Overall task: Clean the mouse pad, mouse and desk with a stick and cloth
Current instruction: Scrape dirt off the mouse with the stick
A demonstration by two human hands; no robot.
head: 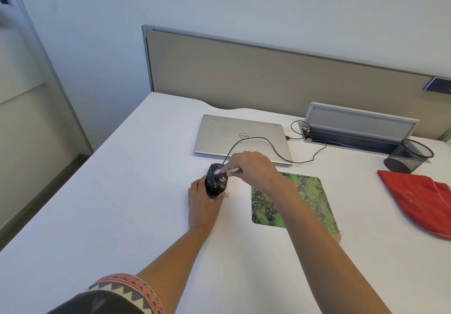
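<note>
A black corded mouse (216,179), speckled with pale dust, sits on the white desk (122,191) left of the green patterned mouse pad (310,199). My left hand (203,201) grips the mouse's near end from behind. My right hand (253,167) pinches a thin stick (229,171) whose white tip touches the top front of the mouse. A red cloth (419,201) lies at the right edge of the desk, away from both hands. Brown crumbs lie by the mouse and at the pad's near right corner.
A shut silver laptop (241,135) lies behind the mouse, with the mouse cable looping over it. A black mesh pen cup (408,156) and an open cable tray (353,133) stand at the back right, before a beige partition (268,74).
</note>
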